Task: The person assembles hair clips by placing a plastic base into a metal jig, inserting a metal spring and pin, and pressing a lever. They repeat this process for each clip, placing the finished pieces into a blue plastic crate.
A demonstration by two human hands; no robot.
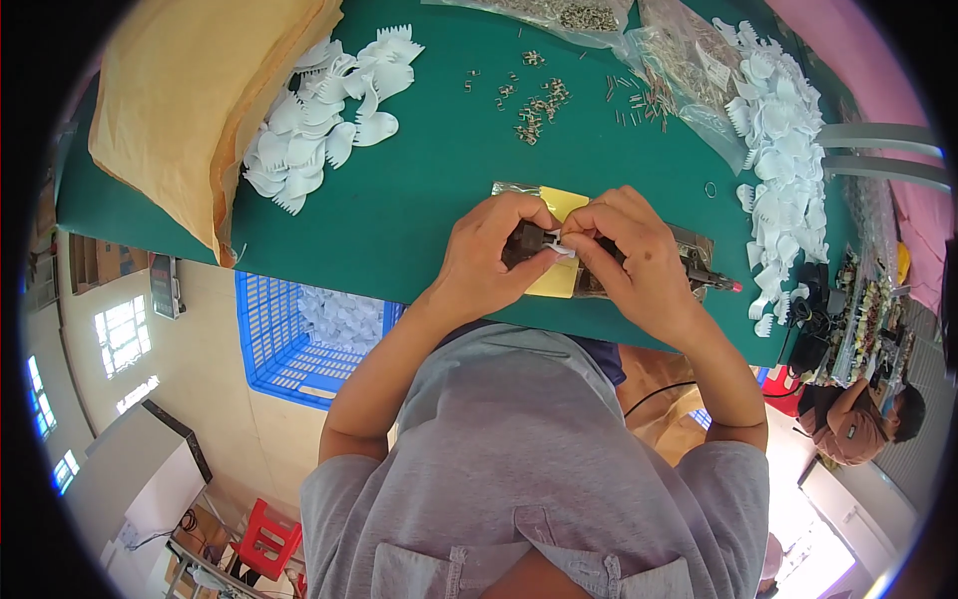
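Observation:
Both my hands meet over a yellow pad (pixel 555 284) at the table's near edge. My left hand (pixel 489 250) curls around a dark block-like fixture (pixel 523 243), its thumb and fingertip closed on a small white toothed plastic piece (pixel 565 251), which looks like a hair claw clip half. From the other side my right hand (pixel 635 255) pinches the same piece; its fingertips hide any smaller part there. Beneath and beside my right hand lies a dark tool with a red tip (pixel 736 287), partly covered by the hand.
White clip halves lie heaped at left (pixel 334 105) and right (pixel 778 150). Small metal springs (pixel 539 112) and pins (pixel 654 100) are scattered at the far side, near clear plastic bags (pixel 689 60). A tan sack (pixel 190 90) stands far left; a blue crate (pixel 284 344) sits below the table.

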